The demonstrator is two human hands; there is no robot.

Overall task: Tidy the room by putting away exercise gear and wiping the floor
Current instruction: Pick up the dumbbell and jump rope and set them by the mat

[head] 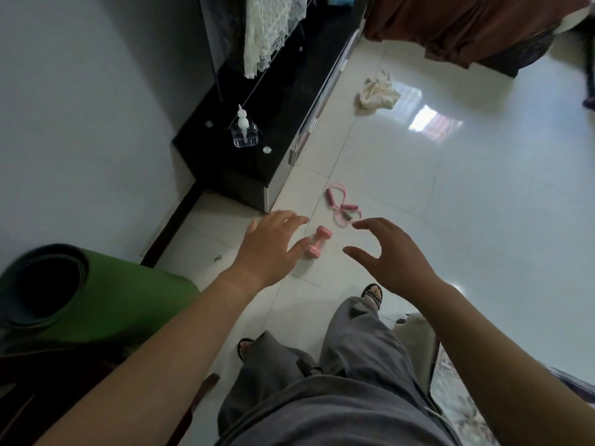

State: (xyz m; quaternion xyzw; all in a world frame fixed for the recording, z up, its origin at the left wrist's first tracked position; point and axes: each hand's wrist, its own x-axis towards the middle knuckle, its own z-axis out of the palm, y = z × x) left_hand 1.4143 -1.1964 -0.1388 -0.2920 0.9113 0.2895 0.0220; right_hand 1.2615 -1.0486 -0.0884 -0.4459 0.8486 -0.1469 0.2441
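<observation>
So the small pink dumbbell [319,241] is lying on the floor [467,236] near its left edge, just past the front corner of the black cabinet [257,130], with the pink pull band [341,206] curled up just beside it. Both hands reach out over them holding nothing: the left hand [270,249] has its fingers straight and spread, the right hand [392,255] has its fingers loosely curved with the thumb well apart. I'd guess the dumbbell is hard and dense for its size and could roll on those glossy tiles, so grab the thin middle bar. The band looks soft and floppy, best picked up by its padded handles. Room-wise, the cabinet edge and dark skirting hem in the left side, a rolled green mat [122,297] sits at the near left, and there's plenty of bare tile to the right. A cream cloth [378,94] lies further along the cabinet front
</observation>
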